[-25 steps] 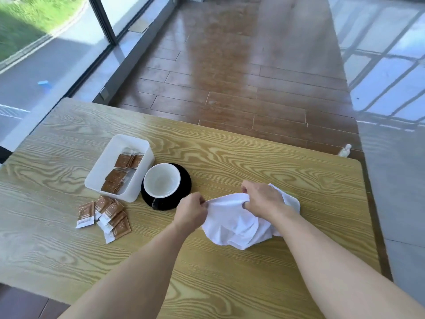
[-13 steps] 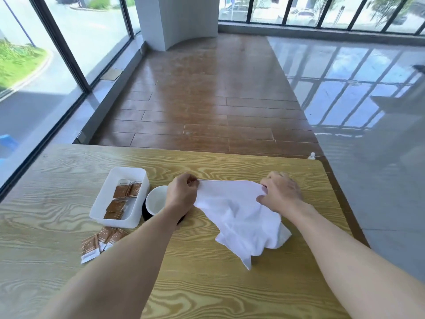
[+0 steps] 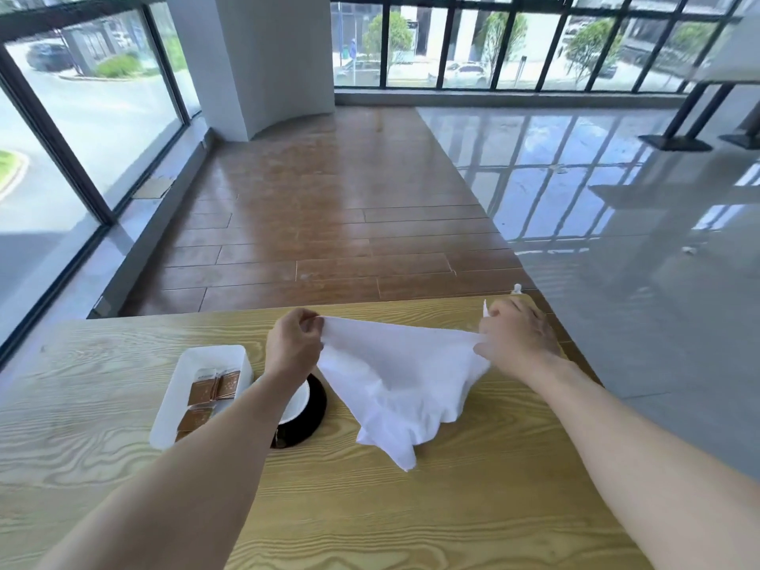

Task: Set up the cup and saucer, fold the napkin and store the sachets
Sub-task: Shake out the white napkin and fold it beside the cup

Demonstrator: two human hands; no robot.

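Observation:
A white cloth napkin (image 3: 405, 388) hangs stretched above the wooden table (image 3: 411, 508). My left hand (image 3: 293, 345) pinches its left corner and my right hand (image 3: 516, 337) pinches its right corner; the lowest corner droops to the tabletop. Under my left forearm stands a white cup (image 3: 297, 401) on a black saucer (image 3: 311, 417), both partly hidden. To their left a white rectangular tray (image 3: 205, 355) holds several brown sachets (image 3: 214, 388).
The table's far edge runs just beyond my hands, with brown wood floor and grey glossy tiles past it. A small white object (image 3: 516, 288) pokes up at the far right corner. Large windows surround the room, and a white pillar stands at the back.
Both hands have lifted the napkin off the table and pulled its top edge taut. The camera has tilted up, so the loose sachets on the table have dropped out of view.

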